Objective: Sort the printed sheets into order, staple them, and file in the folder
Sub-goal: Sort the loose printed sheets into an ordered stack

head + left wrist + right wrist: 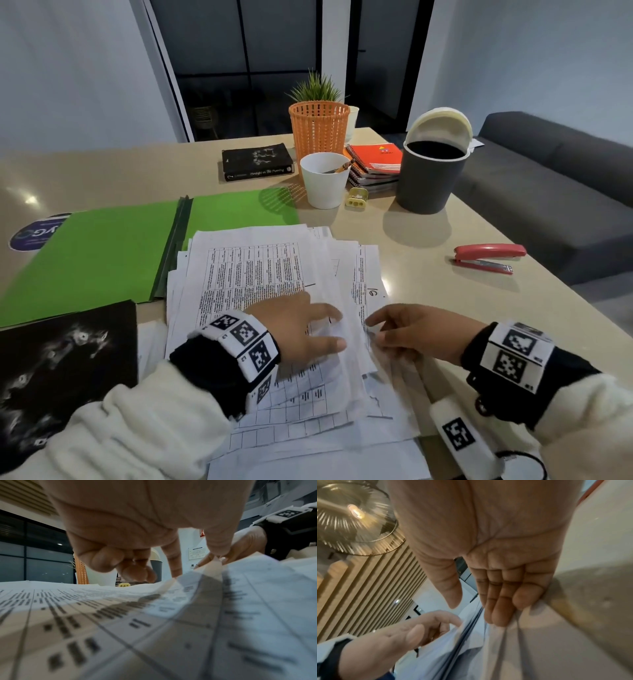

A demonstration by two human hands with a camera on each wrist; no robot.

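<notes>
Only the head view shows the folder (102, 250) partly under the sheets (260, 270).

Grey bin (430, 178) (lid tipped open) beside spiral notebooks (376, 164), white cup (323, 185), orange basket (318, 128), black book (257, 161).

Blurred, unreadable print on sheets (120, 608)

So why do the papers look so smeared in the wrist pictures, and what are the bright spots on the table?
Left wrist view: the printed sheets lie too near the lens, out of focus. Right wrist view: motion blur smears sheets and ceiling lamp. Head view: glare on the glossy table.
</notes>
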